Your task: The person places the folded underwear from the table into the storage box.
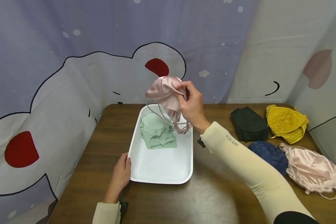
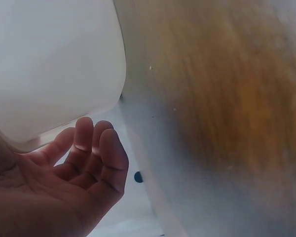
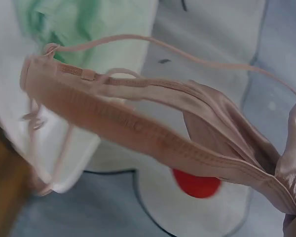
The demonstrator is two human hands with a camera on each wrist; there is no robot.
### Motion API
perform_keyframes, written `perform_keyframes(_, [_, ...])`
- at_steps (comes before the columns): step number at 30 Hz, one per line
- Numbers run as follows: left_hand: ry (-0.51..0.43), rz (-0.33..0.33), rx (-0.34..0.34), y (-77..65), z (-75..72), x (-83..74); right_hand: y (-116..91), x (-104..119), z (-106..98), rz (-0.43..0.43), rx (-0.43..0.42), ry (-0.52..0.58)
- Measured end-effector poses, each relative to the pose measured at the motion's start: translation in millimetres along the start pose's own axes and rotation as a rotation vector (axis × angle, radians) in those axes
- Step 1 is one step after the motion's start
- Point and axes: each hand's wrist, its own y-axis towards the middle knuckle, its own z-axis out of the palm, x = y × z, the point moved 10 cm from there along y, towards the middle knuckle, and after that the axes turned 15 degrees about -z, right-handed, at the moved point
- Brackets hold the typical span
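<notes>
Above the far half of a white plastic tray (image 1: 159, 165), my right hand (image 1: 192, 104) pinches a dusty-pink satin bra (image 1: 168, 93) between thumb and fingers. Its straps and band dangle over the tray; the right wrist view shows the pink band (image 3: 138, 129) stretched out at an angle. Inside the tray lies a mint-green bra (image 1: 156, 130), partly behind the hanging straps. My left hand (image 1: 122, 171) grips the tray's left rim near the front corner. In the left wrist view, the fingers of that left hand (image 2: 84, 173) curl under the tray's edge.
To the right on the wooden table (image 1: 212, 193) lie a folded black garment (image 1: 249, 124), a yellow lace bra (image 1: 287, 123), a navy lace bra (image 1: 270, 155) and a pale pink satin bra (image 1: 313, 168). A printed curtain (image 1: 114, 28) stands behind the table.
</notes>
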Motion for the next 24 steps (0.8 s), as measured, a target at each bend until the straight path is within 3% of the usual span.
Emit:
perform_keyframes(6, [-0.002, -0.009, 0.006, 0.3, 0.6, 0.4, -38.3, -40.2, 4.1, 0.094, 0.088, -0.082])
perform_keyframes(13, [-0.002, -0.001, 0.002, 0.2, 0.3, -0.8, -76.6, -76.9, -0.3, 0.272, 0.233, -0.206])
perform_keyframes(17, [-0.004, 0.016, -0.011, -0.5, -1.4, -3.1, -93.5, -91.5, 1.0, 0.352, 0.318, -0.257])
perform_keyframes(24, [0.0, -0.01, 0.01, -0.3, 0.3, -1.0, -118.2, -106.5, 16.2, 0.401, 0.458, -0.279])
